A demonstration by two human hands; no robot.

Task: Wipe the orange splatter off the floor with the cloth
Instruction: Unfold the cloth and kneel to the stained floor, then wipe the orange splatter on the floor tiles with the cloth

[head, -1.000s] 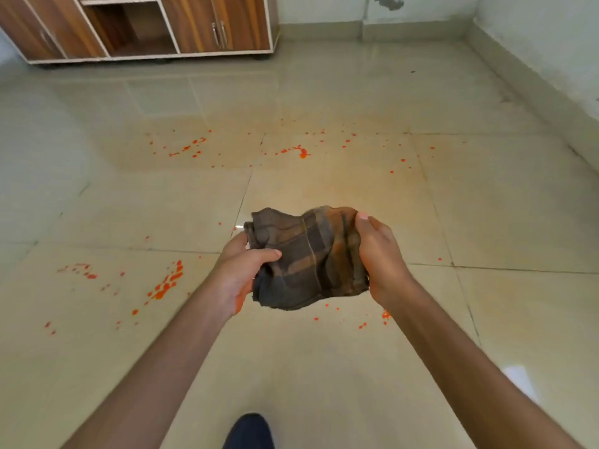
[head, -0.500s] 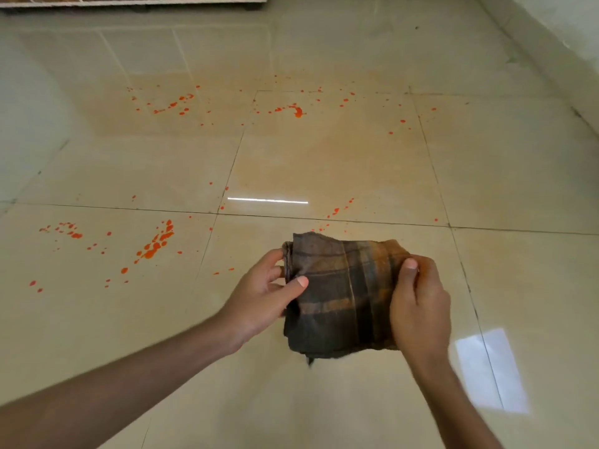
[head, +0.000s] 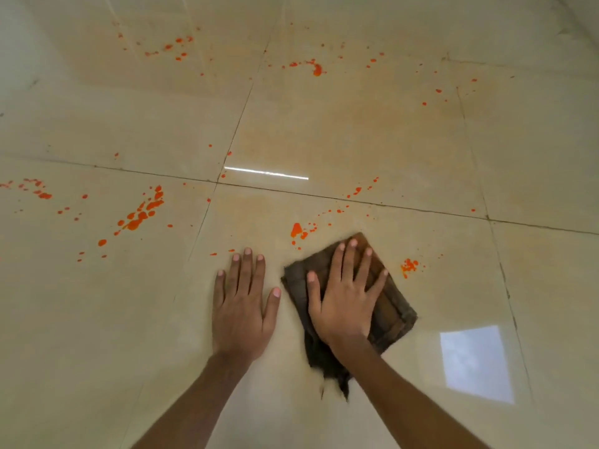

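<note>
Shiny cream floor tiles (head: 372, 131) fill my whole view, with thin dark lines running between them. Far to the left I see small orange dots (head: 35, 189), and next to them a bigger bunch of orange blobs (head: 141, 213) on the same tile. More orange specks (head: 176, 48) sit up at the top, and a curly orange mark (head: 316, 69) lies further along up there. Lower down, the left hand (head: 241, 306) lies flat on the bare floor with its fingers spread wide, and it holds nothing. Just above and between the two hands there is an orange blotch (head: 296, 230), very near the top corner of the cloth. The right hand (head: 345, 303) presses flat on the brown cloth (head: 393, 314), fingers spread out on top of it, not curled around it. The cloth lies folded on the floor under that hand, and a ragged bit pokes out by the wrist. Just past the cloth on the right sits a little orange splash (head: 409, 266), not touching it. A pale bright patch of light (head: 475, 362) shines on the tile at the lower right.
</note>
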